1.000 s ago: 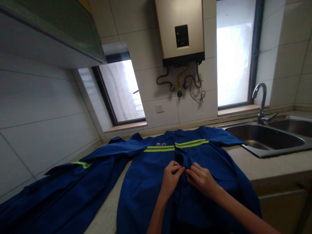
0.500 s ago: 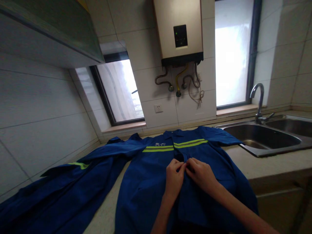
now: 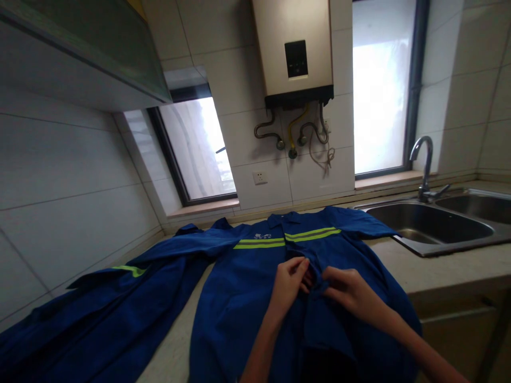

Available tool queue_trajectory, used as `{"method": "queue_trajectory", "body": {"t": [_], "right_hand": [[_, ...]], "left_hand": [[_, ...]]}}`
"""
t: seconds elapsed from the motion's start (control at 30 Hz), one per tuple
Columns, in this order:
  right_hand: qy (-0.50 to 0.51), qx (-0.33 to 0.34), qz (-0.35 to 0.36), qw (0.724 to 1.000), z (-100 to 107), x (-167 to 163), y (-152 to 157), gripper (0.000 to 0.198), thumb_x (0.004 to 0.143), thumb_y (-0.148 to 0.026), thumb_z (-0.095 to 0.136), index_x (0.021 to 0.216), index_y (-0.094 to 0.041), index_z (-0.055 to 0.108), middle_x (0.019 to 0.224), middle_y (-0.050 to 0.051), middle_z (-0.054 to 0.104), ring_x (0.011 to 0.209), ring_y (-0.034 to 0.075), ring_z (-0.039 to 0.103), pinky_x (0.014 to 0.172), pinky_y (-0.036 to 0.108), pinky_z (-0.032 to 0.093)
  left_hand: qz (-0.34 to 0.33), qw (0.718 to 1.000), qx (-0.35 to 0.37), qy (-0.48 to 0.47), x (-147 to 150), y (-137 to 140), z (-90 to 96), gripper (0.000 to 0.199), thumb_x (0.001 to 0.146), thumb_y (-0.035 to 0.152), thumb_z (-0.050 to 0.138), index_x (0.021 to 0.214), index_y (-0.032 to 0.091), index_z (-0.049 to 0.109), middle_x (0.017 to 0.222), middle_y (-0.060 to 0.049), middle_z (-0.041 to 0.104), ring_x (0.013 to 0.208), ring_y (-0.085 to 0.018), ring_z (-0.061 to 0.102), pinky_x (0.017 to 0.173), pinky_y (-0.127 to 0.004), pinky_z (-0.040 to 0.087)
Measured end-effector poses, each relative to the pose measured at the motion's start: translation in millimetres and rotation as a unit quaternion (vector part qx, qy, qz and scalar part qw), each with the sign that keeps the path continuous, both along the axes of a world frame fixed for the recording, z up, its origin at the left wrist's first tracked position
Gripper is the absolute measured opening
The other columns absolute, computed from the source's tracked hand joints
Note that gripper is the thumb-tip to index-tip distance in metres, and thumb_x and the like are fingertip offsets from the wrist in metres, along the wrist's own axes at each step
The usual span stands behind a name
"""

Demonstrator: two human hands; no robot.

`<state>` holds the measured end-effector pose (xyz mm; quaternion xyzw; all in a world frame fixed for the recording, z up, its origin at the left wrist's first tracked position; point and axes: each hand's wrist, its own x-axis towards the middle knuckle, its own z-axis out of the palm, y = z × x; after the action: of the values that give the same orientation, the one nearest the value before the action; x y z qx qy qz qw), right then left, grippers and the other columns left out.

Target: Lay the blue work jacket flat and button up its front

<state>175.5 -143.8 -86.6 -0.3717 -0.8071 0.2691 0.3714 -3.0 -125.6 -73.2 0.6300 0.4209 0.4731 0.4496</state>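
Note:
A blue work jacket point(image 3: 235, 298) with yellow-green reflective stripes lies spread on the counter, its collar toward the wall. At the middle of its front opening, my left hand point(image 3: 289, 279) pinches one edge of the placket between thumb and fingers. My right hand point(image 3: 351, 295) grips the other side of the placket, a little to the right, with the cloth lifted between the two hands. Any button there is hidden by the fingers and folds. A second blue garment point(image 3: 99, 314) with a reflective band lies to the left, touching the jacket's sleeve.
At the right, a steel sink point(image 3: 431, 223) with a faucet point(image 3: 425, 165) is set in the counter point(image 3: 399, 266); a jacket sleeve reaches its edge. A water heater point(image 3: 295, 53) with pipes hangs on the tiled wall. A cabinet point(image 3: 88, 58) overhangs at upper left.
My hands were close together at the placket. The right hand has moved right and slightly down, pulling the cloth so the front opening gapes. The left hand has shifted little.

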Motion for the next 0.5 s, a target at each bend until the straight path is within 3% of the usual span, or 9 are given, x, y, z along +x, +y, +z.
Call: {"method": "queue_trajectory", "body": {"t": [0.1,0.2,0.3,0.4,0.5], "right_hand": [[0.124,-0.072,-0.007,0.99,8.0,14.3,9.9,0.019,0.081,-0.039,0.057,0.083,-0.02,0.056,0.067,-0.002,0.058,0.058,0.013,0.055,0.053,0.022,0.044],[0.19,-0.099,-0.021,0.976,9.2,21.0,19.2,0.021,0.079,-0.04,0.058,0.082,-0.019,0.056,0.07,-0.002,0.058,0.059,0.013,0.057,0.055,0.024,0.048],[0.192,-0.1,-0.037,0.976,8.1,19.9,22.1,0.021,0.08,-0.039,0.056,0.086,-0.019,0.057,0.067,-0.002,0.056,0.058,0.014,0.056,0.054,0.026,0.048],[0.115,0.01,-0.092,0.989,12.9,15.2,11.8,0.025,0.079,-0.032,0.056,0.102,-0.02,0.058,0.089,0.006,0.06,0.075,0.018,0.059,0.061,0.029,0.05],[0.008,0.166,-0.08,0.983,25.0,8.3,-7.7,0.045,0.078,-0.023,0.055,0.123,-0.025,0.051,0.128,0.011,0.045,0.11,0.027,0.048,0.088,0.041,0.043]], "left_hand": [[-0.067,0.994,0.046,0.069,-6.3,-22.0,11.5,0.04,0.08,0.044,0.056,0.101,0.012,0.066,0.087,-0.007,0.066,0.079,-0.019,0.06,0.067,-0.026,0.048],[-0.138,0.975,0.092,0.146,-11.8,-43.2,21.6,0.037,0.071,0.034,0.069,0.103,0.017,0.067,0.099,-0.005,0.066,0.091,-0.021,0.058,0.082,-0.027,0.044],[-0.108,0.972,0.122,0.169,-13.4,-51.4,21.9,0.025,0.076,0.019,0.06,0.1,0.017,0.067,0.097,-0.004,0.066,0.089,-0.019,0.058,0.08,-0.026,0.043],[-0.086,0.962,0.145,0.213,-14.4,-49.2,14.4,0.026,0.079,0.009,0.043,0.084,0.016,0.068,0.087,-0.003,0.066,0.079,-0.016,0.058,0.073,-0.024,0.041],[-0.09,0.939,0.173,0.285,-15.9,-45.7,7.7,0.026,0.075,0.005,0.041,0.076,0.017,0.064,0.08,-0.003,0.064,0.076,-0.016,0.057,0.07,-0.023,0.039]]}}
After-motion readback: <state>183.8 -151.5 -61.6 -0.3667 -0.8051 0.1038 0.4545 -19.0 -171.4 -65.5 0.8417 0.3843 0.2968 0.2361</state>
